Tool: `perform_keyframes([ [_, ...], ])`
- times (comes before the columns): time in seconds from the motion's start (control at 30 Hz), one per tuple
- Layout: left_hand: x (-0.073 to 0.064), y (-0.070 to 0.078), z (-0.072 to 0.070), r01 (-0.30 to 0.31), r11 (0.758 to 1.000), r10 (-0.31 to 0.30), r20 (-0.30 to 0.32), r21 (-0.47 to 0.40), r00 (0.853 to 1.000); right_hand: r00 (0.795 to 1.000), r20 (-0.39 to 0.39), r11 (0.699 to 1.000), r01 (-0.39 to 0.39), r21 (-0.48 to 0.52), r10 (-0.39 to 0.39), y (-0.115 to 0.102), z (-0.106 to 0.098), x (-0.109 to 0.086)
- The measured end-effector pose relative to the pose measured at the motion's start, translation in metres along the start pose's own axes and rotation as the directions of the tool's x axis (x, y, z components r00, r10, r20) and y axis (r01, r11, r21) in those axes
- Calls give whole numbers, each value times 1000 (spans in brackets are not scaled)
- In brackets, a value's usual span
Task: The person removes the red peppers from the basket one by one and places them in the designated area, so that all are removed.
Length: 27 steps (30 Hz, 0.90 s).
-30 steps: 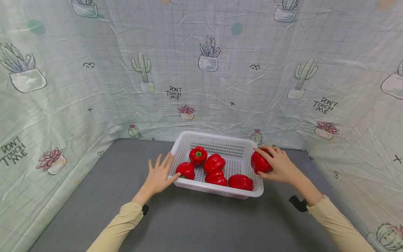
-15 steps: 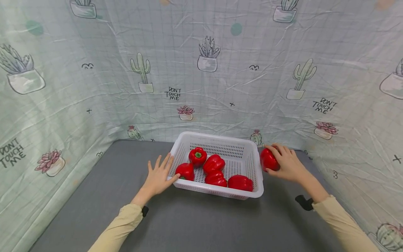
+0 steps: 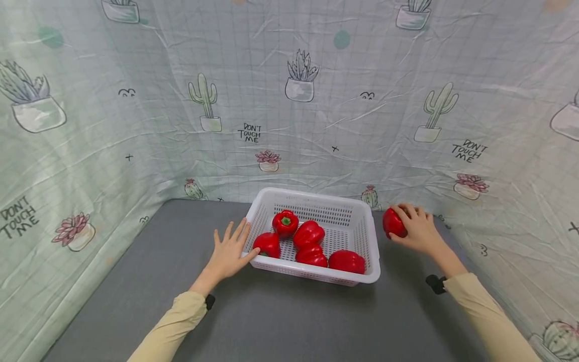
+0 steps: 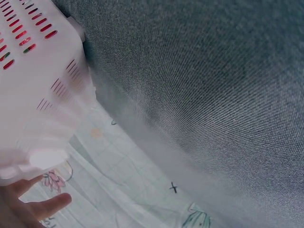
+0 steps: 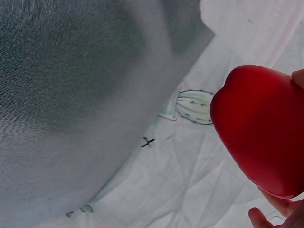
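Note:
A red bell pepper point(image 3: 392, 223) is gripped between the thumb and fingers of my right hand point(image 3: 418, 230), to the right of a white perforated basket point(image 3: 312, 275). In the right wrist view the same pepper point(image 5: 261, 128) fills the right side, its far end hidden by the frame's edge. Fingers spread, my left hand point(image 3: 228, 254) rests on the basket's left rim. Several more red peppers lie inside the basket, among them one with its green stem up point(image 3: 285, 223) and one lying on its side point(image 3: 346, 262) at the front right.
The basket stands on a grey table point(image 3: 289, 322). A patterned cloth point(image 3: 316, 141) with cactus drawings hangs behind the table and along both sides. Between basket and right-hand cloth lies a strip of grey tabletop.
My right hand has carried the pepper from over the basket's right rim outward to the right and slightly farther back. My left hand stays at the left rim.

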<state>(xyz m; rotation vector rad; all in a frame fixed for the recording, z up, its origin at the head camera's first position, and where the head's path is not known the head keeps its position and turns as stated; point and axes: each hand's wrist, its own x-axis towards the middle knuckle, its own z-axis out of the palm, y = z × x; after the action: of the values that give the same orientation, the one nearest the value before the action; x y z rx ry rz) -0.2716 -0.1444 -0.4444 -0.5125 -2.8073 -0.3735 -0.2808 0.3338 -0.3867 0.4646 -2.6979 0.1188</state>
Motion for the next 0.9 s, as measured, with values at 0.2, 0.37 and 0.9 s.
perform_keyframes([
  [0.2, 0, 0, 0, 0, 1000, 0, -2, -2, 1000, 999, 11, 999, -43, 2, 43, 9, 11, 6],
  [0.37, 1, 0, 1, 0, 1000, 0, -6, -8, 1000, 996, 44, 996, -83, 22, 82, 15, 22, 12],
  [0.9, 1, -1, 2, 3, 1000, -3, -8, -2, 1000, 984, 123, 991, -131, -18, 132, 34, 51, 23],
])
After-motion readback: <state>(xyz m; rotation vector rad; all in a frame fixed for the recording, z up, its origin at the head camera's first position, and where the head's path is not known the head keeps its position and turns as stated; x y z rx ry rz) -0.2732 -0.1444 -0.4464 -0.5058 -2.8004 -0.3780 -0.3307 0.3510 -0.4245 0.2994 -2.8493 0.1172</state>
